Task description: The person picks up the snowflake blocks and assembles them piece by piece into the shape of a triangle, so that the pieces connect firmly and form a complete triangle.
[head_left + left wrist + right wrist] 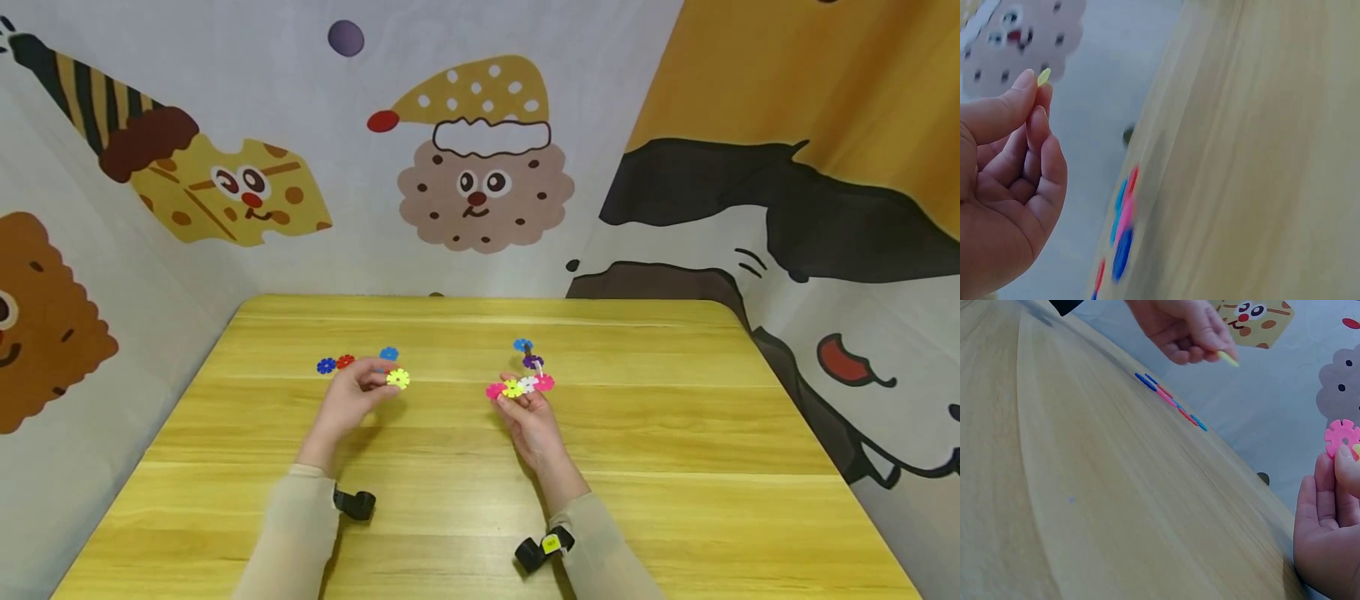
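Between thumb and fingertip, my left hand [347, 402] pinches a yellow notched snowflake disc [398, 379], which shows edge-on in the left wrist view. My right hand [534, 427] grips a chain of joined snowflake discs [528, 384] by its near side. Pink, yellow, white and pink discs form the chain's front row; a purple disc [532, 362] and a blue disc [522, 344] stand beyond its right end. A gap separates the two hands above the table. In the right wrist view, only a pink disc [1339, 434] and a bit of yellow show at the right hand's thumb.
Loose discs lie on the wooden table [450, 517] behind the left hand: a dark blue disc [326, 366], a red disc [345, 361], a light blue disc [388, 353] and others partly hidden. A printed curtain [480, 275] hangs behind the table's far edge.
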The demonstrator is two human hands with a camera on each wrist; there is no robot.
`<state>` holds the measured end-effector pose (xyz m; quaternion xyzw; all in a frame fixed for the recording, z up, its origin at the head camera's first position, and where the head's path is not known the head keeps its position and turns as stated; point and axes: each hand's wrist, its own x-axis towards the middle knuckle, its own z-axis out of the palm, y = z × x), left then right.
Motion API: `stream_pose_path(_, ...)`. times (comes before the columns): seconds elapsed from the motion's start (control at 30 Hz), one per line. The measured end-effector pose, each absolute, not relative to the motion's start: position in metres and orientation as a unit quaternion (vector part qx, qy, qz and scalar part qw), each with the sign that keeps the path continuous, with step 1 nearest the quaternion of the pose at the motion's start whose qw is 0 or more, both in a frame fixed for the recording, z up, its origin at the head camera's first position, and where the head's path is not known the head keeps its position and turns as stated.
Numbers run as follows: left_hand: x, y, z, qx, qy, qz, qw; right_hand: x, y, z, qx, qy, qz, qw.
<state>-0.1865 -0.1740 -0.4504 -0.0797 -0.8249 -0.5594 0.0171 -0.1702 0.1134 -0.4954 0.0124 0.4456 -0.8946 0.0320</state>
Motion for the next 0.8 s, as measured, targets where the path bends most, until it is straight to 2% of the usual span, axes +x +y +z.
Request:
stream_pose_path(0.27,-0.18,-0.116,-0.454,-0.113,-0.788,-0.605,-0.034,-0.17,0.114,-0.497,0.005,0.451,-0.892,0.031)
stream_pose_path(0.4,-0.18,-0.095,-0.457,-0.119,-0.776,-0.618,-0.041,-0.171,0.113,-0.497,0.009,0.453,-0.891,0.034)
stream_pose_path(0.8,-0.18,-0.071,-0.457,-0.125,-0.76,-0.636,-0.051,-0.171,0.113,-0.496,0.023,0.464,-0.885,0.033)
